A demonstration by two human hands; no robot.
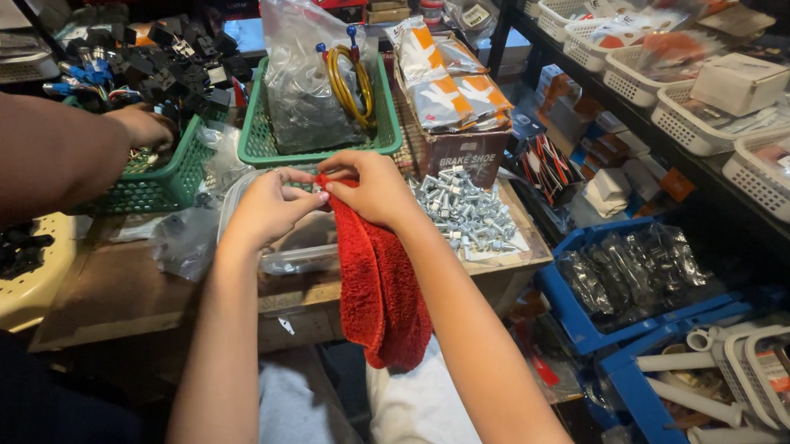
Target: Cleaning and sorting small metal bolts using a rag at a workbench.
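My right hand [374,188] grips the top of a red cloth [377,287] that hangs down over the table edge toward my lap. My left hand [270,207] pinches a small object against the cloth's upper corner; the object is too small to make out. Both hands meet above a clear plastic container [299,249] on the wooden table [121,296]. Just right of my right hand lies a pile of silver bolts [467,211] on a flat sheet.
Another person's arm and hand [144,126] reach into a green basket [164,183] of black parts at left. A second green basket [266,147] holds plastic bags and a yellow cable. Blue bins [584,329] and white shelf baskets [764,187] stand at right.
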